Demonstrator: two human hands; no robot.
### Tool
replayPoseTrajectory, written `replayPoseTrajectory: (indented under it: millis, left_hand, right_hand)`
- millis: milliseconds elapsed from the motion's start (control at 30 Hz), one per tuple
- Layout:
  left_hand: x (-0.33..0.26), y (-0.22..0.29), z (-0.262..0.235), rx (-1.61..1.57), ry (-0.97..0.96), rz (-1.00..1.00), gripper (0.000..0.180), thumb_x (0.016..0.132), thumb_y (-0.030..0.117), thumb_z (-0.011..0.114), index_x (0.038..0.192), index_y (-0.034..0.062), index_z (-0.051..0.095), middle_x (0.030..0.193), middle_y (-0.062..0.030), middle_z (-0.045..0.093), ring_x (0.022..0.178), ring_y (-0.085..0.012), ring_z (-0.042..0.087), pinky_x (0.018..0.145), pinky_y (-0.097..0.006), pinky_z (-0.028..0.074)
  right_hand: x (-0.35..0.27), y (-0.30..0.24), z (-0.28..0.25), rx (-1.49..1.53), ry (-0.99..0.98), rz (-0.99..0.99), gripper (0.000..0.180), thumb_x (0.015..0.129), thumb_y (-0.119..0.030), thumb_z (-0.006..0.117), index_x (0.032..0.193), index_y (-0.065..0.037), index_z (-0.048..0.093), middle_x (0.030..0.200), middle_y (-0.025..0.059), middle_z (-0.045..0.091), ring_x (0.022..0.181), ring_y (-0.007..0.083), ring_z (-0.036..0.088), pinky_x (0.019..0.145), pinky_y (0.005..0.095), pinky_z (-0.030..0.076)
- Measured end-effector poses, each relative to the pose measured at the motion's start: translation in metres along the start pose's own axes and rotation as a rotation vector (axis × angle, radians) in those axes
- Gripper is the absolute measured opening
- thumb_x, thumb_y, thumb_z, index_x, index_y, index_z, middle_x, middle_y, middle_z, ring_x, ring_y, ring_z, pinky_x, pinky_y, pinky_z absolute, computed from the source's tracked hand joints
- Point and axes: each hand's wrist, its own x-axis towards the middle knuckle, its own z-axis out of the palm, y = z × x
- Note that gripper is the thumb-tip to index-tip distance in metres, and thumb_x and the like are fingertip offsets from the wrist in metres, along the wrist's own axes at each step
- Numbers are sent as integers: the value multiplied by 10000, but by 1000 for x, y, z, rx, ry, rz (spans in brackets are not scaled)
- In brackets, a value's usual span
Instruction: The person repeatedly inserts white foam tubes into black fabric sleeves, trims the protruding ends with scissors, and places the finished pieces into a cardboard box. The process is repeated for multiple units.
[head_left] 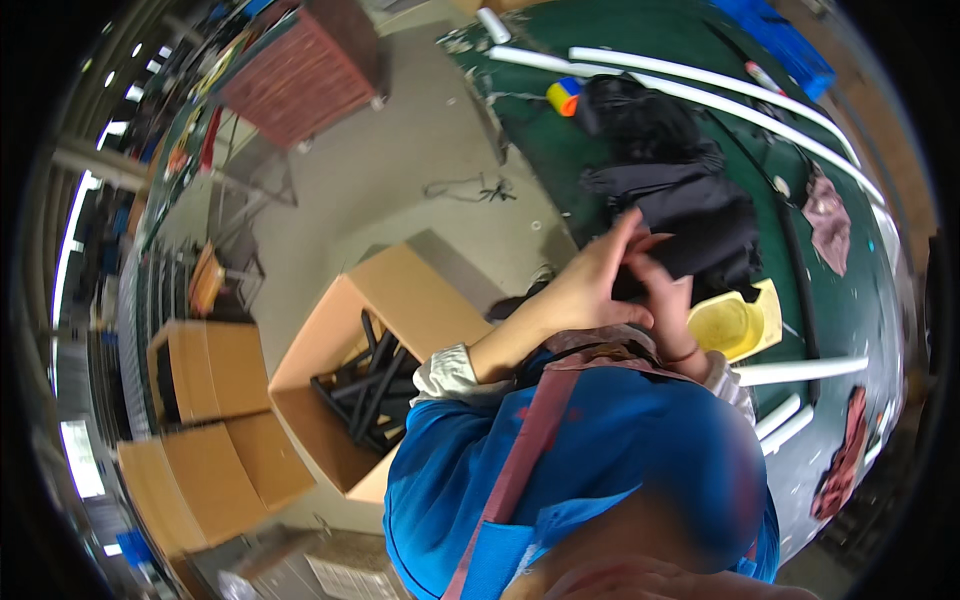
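Note:
My left hand and my right hand meet close in front of my chest, over the edge of a green table. Between them they hold a small black piece, which the fingers mostly hide. The left fingers stretch up along it and the right fingers curl over it from the other side. Just beyond the hands, a pile of black material lies on the table. A blue apron with a reddish strap fills the lower view.
A yellow tub stands right of my hands. Long white pipes and shorter ones lie on the table, along with a yellow-and-blue tape roll and reddish rags. On the floor to the left, an open cardboard box holds black tubes. More boxes stand beyond it.

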Motion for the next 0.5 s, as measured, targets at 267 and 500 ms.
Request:
replayPoseTrajectory:
  millis: [267,500]
  left_hand:
    - [-106,-78,-17,532,187,-525,608,743,183,709,1286,67,463,1173,-204,583,1074,-376,559,906,-428,464]
    - [-305,-91,-151,1214,523,-916,514,670,101,736,1152,51,568,1038,-183,618,938,-365,588,798,-481,465]
  right_hand:
    - [11,46,-26,-2,-62,332,378,926,-188,581,1247,-28,465,1159,85,555,1015,168,561,883,315,465]
    - [-2,54,-68,-76,27,441,232,904,-142,596,1092,-12,562,957,22,605,774,87,567,683,225,476]
